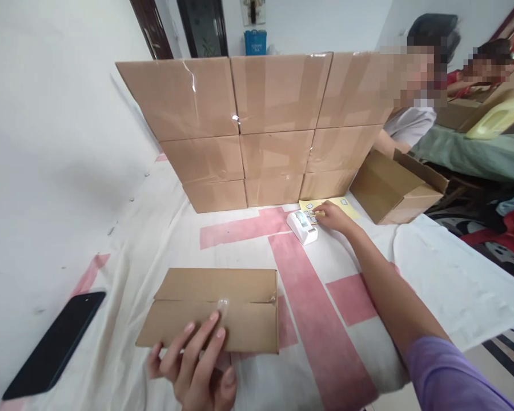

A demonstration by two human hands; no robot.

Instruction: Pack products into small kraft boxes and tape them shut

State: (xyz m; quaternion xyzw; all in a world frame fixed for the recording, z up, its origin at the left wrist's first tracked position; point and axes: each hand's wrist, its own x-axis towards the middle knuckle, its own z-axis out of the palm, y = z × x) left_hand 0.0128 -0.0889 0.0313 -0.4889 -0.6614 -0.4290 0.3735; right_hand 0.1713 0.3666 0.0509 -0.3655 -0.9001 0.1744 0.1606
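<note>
My left hand (197, 359) rests with fingers spread on the near edge of a small closed cardboard box (218, 308) lying flat on the white and pink cloth (308, 297). My right hand (332, 217) reaches far forward. Its fingertips pinch at a small sticker on a yellow label sheet (346, 206). A white tape dispenser (302, 226) sits right beside that hand.
A wall of stacked cardboard boxes (265, 125) stands at the back. An open box (394, 188) lies to the right. A black phone (53, 345) lies at the left near the wall. Other people sit at the far right.
</note>
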